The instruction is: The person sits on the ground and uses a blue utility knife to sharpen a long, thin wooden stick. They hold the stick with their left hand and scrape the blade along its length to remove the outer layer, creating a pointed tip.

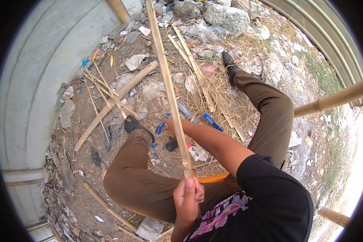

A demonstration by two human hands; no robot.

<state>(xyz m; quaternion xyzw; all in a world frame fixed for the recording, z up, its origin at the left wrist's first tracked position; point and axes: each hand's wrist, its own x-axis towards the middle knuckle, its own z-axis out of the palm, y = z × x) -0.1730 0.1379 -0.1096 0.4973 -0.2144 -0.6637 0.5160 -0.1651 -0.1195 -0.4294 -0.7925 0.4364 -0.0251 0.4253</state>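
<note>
Near the bottom, my left hand [188,197] is closed round the lower end of a long split bamboo strip [165,72], with the thumb lying along it. Upward from my fist, the strip runs past the top of the view. My right arm reaches forward from a black sleeve, and my right hand [171,126] is partly hidden behind the strip. Its fingers seem wrapped round a blue object [160,128], whose kind I cannot make out. To the right of that hand lie a greyish flat blade-like piece [187,112] and a blue tool [212,122], possibly a cutter.
I sit with my legs spread, dark shoes [230,66] on littered ground. A round bamboo pole [117,105] and thin strips lie left; more split bamboo [193,66] rests ahead. Grey panels [40,92] stand left, large stones [227,19] at the back, a bamboo pole [334,98] right.
</note>
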